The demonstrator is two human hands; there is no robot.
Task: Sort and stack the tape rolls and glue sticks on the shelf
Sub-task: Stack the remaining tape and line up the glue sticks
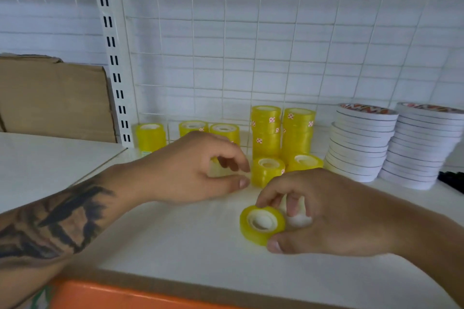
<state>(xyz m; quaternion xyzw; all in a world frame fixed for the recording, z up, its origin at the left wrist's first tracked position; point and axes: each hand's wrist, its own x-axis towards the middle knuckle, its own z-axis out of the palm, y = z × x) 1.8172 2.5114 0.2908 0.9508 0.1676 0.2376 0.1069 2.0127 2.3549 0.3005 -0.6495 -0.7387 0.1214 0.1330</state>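
Left hand (195, 170): my grip half-curled over the shelf (175, 246), fingers round something pale yellow, likely a roll; I cannot tell if held.
Low rolls (150, 137): short yellow piles along the back wall.
Held tape roll (262, 224): tilted, pinched at its rim in my right hand (326, 213), near the front.
Tall yellow stacks (282, 130): probable destination; set the roll flat, cores aligned.
White tape stacks (391, 143): far right, apart.
Glue sticks: none seen.
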